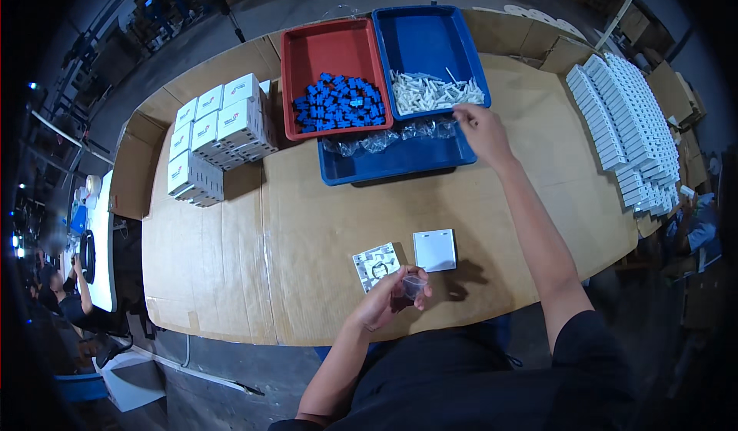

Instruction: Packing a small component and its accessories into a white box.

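Over blue tray (461,150), right hand (480,131)

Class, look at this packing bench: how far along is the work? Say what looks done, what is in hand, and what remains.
Done: closed white boxes are stacked on the left. In hand: the left hand holds a small clear bag, while the right hand reaches to the white parts in the blue tray. Left: many blue parts fill the red tray, and white plates wait in rows at right.
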A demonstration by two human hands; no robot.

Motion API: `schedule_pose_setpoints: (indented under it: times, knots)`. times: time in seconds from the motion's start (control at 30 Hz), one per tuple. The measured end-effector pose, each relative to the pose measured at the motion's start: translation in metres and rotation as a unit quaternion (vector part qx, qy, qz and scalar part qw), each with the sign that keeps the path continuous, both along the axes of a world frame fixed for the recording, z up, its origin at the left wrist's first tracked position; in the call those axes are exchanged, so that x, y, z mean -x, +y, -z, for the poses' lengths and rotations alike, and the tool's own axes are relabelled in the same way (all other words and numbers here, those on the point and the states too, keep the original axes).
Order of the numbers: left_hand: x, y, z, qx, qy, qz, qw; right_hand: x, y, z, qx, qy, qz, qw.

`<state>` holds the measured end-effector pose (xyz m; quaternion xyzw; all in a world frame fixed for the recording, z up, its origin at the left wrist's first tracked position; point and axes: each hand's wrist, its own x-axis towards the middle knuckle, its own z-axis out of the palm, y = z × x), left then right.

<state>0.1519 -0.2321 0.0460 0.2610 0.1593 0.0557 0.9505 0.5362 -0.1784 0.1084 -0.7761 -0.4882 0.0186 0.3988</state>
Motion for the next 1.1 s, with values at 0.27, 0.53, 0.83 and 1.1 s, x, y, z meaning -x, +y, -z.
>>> schedule_pose_setpoints:
  times: [0.27, 0.53, 0.83, 1.1]
  knots:
    - [0.007, -0.004, -0.014, 0.043, -0.034, 0.014, 0.998, -0.069, 0.049, 0.013, 0.07, -0.212, 0.083, 0.971]
    - [0.015, 0.018, -0.029, 0.028, -0.083, -0.098, 0.991, -0.08, 0.057, 0.006, 0.119, -0.138, 0.088, 0.979]
    - [0.011, 0.037, -0.057, -0.021, -0.012, -0.207, 0.978, 0.102, -0.035, -0.057, -0.036, 0.339, -0.201, 0.918]
    - [0.014, 0.037, -0.057, -0.073, 0.028, -0.188, 0.979, 0.18, -0.055, -0.058, 0.065, 0.292, -0.326, 0.897]
